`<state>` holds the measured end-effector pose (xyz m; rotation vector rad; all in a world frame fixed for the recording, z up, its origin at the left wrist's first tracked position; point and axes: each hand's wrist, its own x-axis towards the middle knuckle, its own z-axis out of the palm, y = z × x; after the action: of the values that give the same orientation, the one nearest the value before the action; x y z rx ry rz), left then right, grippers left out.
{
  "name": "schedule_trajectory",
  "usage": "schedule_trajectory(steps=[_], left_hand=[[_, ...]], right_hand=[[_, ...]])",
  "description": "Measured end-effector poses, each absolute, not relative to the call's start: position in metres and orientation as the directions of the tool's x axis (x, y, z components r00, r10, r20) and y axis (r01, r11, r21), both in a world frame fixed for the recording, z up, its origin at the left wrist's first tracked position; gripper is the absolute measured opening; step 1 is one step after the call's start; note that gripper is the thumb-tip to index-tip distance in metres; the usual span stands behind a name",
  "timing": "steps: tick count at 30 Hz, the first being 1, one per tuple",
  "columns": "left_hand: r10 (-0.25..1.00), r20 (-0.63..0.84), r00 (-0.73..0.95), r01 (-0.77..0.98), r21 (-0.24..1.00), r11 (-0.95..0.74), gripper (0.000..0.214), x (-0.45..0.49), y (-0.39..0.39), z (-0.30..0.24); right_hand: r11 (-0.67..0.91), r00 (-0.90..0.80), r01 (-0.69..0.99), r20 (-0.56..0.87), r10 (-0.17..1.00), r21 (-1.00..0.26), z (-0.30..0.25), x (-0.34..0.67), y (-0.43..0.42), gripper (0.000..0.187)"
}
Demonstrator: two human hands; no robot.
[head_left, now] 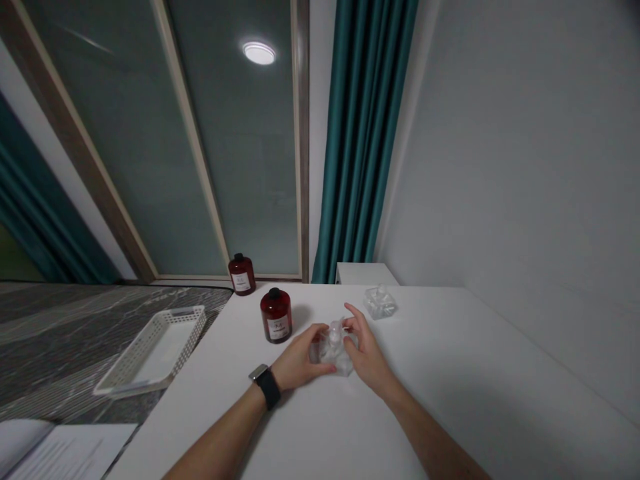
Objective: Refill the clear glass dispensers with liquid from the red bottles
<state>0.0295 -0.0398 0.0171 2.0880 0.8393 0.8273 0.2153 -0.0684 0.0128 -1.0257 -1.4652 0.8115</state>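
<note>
On the white table, a clear square item (336, 353) with a narrow top, covered in thin see-through wrapping, stands between my two hands. It looks like a small glass bottle, though the wrap blurs its shape. Wearing a watch with a black band, my left hand (299, 357) curves round its left side, thumb low in front. My right hand (367, 348) has its bent fingers on the wrapping at the upper right, with the index finger raised. A second similar wrapped clear item (380, 303) stands just beyond my right hand.
Two dark red bottles with black caps and white labels, a nearer one (276, 316) and a farther one (242, 275), stand on the table (320, 440). Left of it lie a white perforated basket (145, 383) and an open book (70, 450). A wall bounds the right.
</note>
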Motion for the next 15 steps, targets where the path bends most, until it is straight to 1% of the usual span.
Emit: schedule_trajectory(steps=[3,7,10,15], left_hand=[[0.761,0.29,0.58,0.292,0.798,-0.527,0.067,0.0293,-0.0397,0.0173],[0.76,0.289,0.582,0.28,0.806,-0.521,0.066,0.0292,-0.0397,0.0185],[0.764,0.281,0.581,0.278,0.814,-0.51,0.066,0.0294,-0.0398,0.019],[0.771,0.284,0.571,0.3,0.802,-0.517,0.065,0.0294,-0.0401,0.0187]], right_hand=[[0.354,-0.048,0.099,0.351,0.935,-0.93,0.0116,0.2147,-0.068,0.074],[0.38,0.004,0.119,0.383,0.924,-0.917,0.0095,0.2143,-0.0679,0.073],[0.363,-0.039,0.08,0.361,0.932,-0.928,0.0088,0.2134,-0.0683,0.075],[0.372,0.001,0.126,0.375,0.927,-0.92,0.0103,0.2126,-0.0692,0.071]])
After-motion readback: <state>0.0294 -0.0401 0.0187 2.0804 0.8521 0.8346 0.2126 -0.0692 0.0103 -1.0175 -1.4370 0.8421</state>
